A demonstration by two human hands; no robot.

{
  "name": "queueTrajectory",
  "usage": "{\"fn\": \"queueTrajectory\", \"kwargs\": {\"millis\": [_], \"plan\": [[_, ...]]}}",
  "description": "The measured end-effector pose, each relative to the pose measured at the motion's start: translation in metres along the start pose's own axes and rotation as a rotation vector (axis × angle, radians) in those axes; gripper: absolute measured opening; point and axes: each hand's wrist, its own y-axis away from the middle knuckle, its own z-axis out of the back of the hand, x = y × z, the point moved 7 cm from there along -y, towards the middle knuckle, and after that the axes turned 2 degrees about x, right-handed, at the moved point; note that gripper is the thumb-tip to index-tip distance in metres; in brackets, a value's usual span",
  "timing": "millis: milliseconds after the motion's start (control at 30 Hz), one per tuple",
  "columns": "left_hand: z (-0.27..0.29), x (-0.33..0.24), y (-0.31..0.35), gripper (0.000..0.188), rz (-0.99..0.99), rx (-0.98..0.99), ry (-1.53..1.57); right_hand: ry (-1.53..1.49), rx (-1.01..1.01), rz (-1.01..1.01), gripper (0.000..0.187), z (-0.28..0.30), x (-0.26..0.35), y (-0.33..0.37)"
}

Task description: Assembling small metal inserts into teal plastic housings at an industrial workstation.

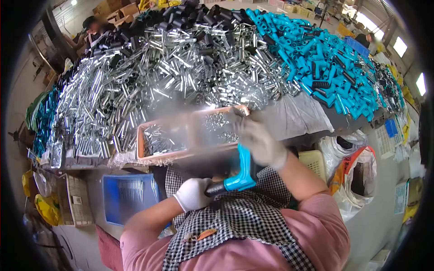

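Note:
My left hand (194, 194), in a white glove, is closed around the black grip of a teal, pistol-shaped plastic piece (244, 174). The piece lies low in front of my checked apron, its teal end pointing up and away. Beside that upper end is my right hand (264, 144), also white-gloved and smeared by motion. Its fingers reach over the right end of an orange-rimmed tray (141, 145); I cannot make out whether they hold anything. Small metal parts (219, 123) lie in the tray's two compartments, partly blurred.
Behind the tray are heaped metal tubes (117, 95), black sleeves (181, 20) and teal plastic pieces (316, 58). Below the table edge stand a blue crate (129, 198), a beige basket (77, 198) and white sacks (357, 180). One person (92, 31) is at the far left, another (364, 39) far right.

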Motion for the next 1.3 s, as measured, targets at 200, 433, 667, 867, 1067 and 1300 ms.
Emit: {"fn": "queueTrajectory", "kwargs": {"millis": [200, 433, 667, 867, 1067, 1300], "plan": [[0.022, 0.039, -0.016, 0.031, 0.112, -0.104, -0.025, 0.028, 0.150, 0.328, 0.049, -0.029, 0.062, 0.019], [-0.015, 0.019, -0.012, 0.028, 0.241, 0.619, 0.420, 0.887, 0.470, 0.413, 0.051, -0.056, 0.018, 0.038], [-0.037, 0.028, -0.019, 0.037, 0.048, 0.393, -0.086, 0.616, 0.545, 0.321, 0.046, -0.087, -0.001, 0.076], [0.046, 0.003, -0.037, 0.034, 0.038, 0.076, -0.197, 0.462, 0.203, 0.566, 0.037, -0.066, 0.043, 0.059], [-0.021, 0.030, -0.014, 0.021, 0.411, 0.822, 0.542, 0.845, 0.647, 0.350, 0.045, -0.081, -0.013, 0.052], [0.012, 0.006, -0.025, 0.045, 0.141, 0.278, -0.435, 0.732, 0.511, 0.232, 0.058, -0.074, -0.009, 0.063]]}}
